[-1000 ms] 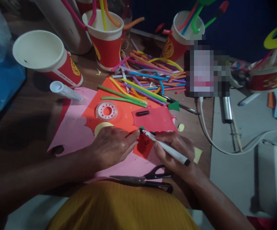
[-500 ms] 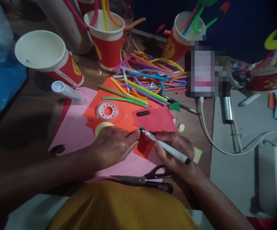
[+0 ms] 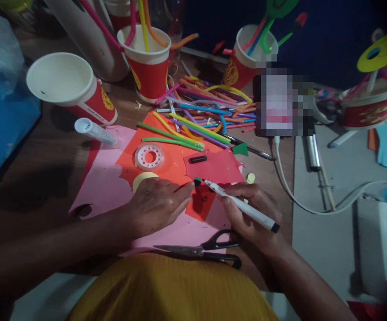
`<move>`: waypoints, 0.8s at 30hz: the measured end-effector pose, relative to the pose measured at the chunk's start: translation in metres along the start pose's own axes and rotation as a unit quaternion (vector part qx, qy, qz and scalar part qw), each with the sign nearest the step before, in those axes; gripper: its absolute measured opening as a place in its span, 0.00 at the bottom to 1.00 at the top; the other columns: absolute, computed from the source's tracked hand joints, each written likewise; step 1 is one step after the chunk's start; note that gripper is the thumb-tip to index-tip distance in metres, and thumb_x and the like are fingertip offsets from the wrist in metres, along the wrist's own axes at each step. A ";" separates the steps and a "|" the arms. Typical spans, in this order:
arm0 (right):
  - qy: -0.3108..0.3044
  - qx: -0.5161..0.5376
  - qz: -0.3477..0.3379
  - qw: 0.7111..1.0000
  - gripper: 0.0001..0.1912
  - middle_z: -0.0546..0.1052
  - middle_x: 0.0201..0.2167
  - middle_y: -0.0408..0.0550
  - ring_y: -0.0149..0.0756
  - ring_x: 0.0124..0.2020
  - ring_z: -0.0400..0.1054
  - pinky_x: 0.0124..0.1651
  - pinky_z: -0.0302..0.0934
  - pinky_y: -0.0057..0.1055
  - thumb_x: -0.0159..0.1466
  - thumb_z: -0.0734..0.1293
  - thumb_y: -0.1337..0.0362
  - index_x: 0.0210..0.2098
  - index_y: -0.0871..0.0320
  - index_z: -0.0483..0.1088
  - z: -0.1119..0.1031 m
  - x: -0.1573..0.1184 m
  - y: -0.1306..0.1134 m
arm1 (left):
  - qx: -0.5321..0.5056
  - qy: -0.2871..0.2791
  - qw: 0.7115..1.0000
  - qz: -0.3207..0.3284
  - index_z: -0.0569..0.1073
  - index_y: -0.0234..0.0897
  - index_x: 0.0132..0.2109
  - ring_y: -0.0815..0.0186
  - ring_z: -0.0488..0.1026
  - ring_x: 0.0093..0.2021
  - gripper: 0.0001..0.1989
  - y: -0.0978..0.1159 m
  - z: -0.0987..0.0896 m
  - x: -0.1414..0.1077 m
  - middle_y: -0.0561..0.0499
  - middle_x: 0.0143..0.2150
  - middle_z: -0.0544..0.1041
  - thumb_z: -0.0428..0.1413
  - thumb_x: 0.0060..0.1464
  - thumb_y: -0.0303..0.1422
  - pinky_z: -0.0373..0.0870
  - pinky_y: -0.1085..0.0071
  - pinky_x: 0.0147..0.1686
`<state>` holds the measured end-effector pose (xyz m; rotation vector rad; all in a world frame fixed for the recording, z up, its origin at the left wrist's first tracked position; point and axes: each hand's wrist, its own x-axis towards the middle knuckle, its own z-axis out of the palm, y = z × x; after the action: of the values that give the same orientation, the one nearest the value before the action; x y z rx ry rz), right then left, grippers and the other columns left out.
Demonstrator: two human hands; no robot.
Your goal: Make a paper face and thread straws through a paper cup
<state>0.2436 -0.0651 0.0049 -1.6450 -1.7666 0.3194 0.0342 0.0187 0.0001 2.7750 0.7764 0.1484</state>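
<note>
Right hand (image 3: 263,203) had fingers wrapped around a white marker (image 3: 257,216), its tip just right of a small green-and-black disc (image 3: 197,181), left hand (image 3: 158,205) bunched, fingertip touching disc's left edge, pinch unclear, black scissors (image 3: 193,252) lay nearer.

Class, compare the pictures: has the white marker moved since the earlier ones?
Yes. Judged against the scissors, the white marker has shifted right, its tip now beside the green piece.

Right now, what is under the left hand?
Around the left hand, pink paper, orange paper and a yellow disc show, each partly hidden; what the hand covers cannot be seen.
</note>
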 end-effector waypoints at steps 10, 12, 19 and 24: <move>0.003 0.055 0.075 0.996 0.14 0.77 0.39 0.46 0.38 0.42 0.73 0.45 0.68 0.35 0.61 0.66 0.67 0.47 0.53 0.68 -0.011 -0.005 -0.002 | 0.021 0.048 0.998 0.017 0.71 0.33 0.47 0.65 0.74 0.24 0.11 0.001 -0.001 -0.002 0.53 0.23 0.76 0.47 0.61 0.31 0.60 0.71 0.22; 0.017 0.067 0.075 0.995 0.14 0.77 0.38 0.47 0.38 0.41 0.72 0.44 0.68 0.36 0.61 0.66 0.68 0.47 0.54 0.68 -0.008 -0.006 0.000 | 0.019 0.045 0.999 0.005 0.71 0.34 0.46 0.65 0.75 0.24 0.12 0.001 0.001 -0.003 0.53 0.23 0.76 0.46 0.61 0.31 0.61 0.72 0.23; 0.058 0.069 0.059 0.994 0.10 0.77 0.36 0.48 0.36 0.37 0.73 0.41 0.68 0.34 0.62 0.64 0.69 0.44 0.57 0.68 -0.007 0.001 0.000 | 0.022 0.073 0.997 -0.016 0.73 0.37 0.43 0.67 0.73 0.22 0.12 -0.002 0.008 -0.004 0.52 0.19 0.74 0.45 0.61 0.31 0.64 0.75 0.25; 0.070 0.074 0.066 0.993 0.09 0.77 0.36 0.49 0.37 0.38 0.73 0.42 0.68 0.35 0.62 0.64 0.67 0.42 0.57 0.69 -0.007 0.003 -0.001 | 0.028 0.001 0.997 -0.067 0.73 0.37 0.39 0.66 0.73 0.23 0.14 -0.002 0.009 -0.003 0.51 0.21 0.75 0.43 0.63 0.33 0.62 0.74 0.25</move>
<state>0.2473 -0.0646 0.0120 -1.6396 -1.4985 0.3778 0.0321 0.0164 -0.0091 2.7638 0.9798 0.1067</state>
